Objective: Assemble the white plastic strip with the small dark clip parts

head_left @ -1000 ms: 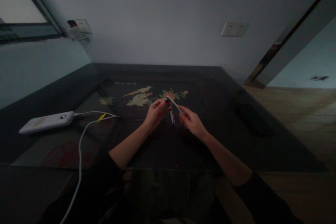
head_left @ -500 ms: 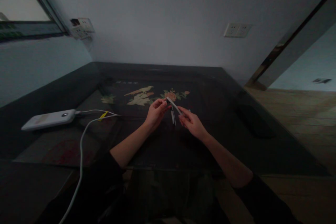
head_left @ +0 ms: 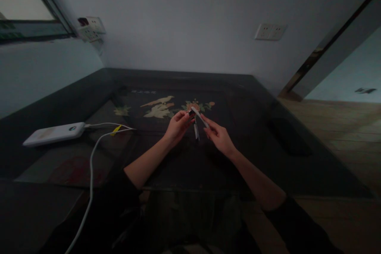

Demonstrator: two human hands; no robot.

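The work looks underway: above the desk (head_left: 232, 174), the left hand (head_left: 177, 126) pinches a small dark piece (head_left: 191, 113) and the right hand (head_left: 218, 137) a pale strip (head_left: 201, 117) seemingly meeting it, though whether they are joined cannot be told.

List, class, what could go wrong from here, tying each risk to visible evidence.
The right hand pinches the pale strip near one end, so it might slip.
The slim piece angled down beside the left hand might drop; its support is unclear.
The white cable runs off the near side of the table, so tugging could shift the white device.
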